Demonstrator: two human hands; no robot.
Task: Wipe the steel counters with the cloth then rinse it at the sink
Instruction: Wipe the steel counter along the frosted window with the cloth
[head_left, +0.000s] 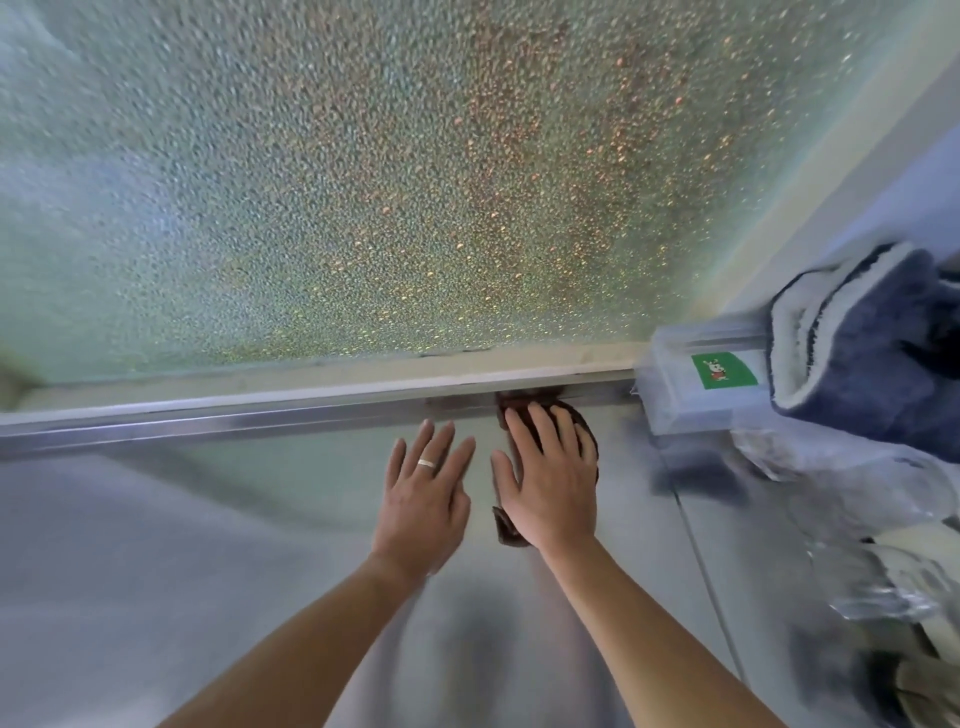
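A dark brown cloth (586, 426) lies flat on the steel counter (208, 519), right against the raised steel back edge (260, 413). My right hand (550, 483) presses on it with straight, spread fingers and covers most of it. My left hand (426, 493), with a ring on one finger, lies flat on the bare steel just left of the cloth, fingers straight, holding nothing. No sink is in view.
A frosted, pebbled glass pane (415, 182) rises behind the back edge. At the right stand a clear plastic box with a green label (722, 370), a folded blue-and-white towel (857, 353), and crumpled clear plastic wrapping (857, 519).
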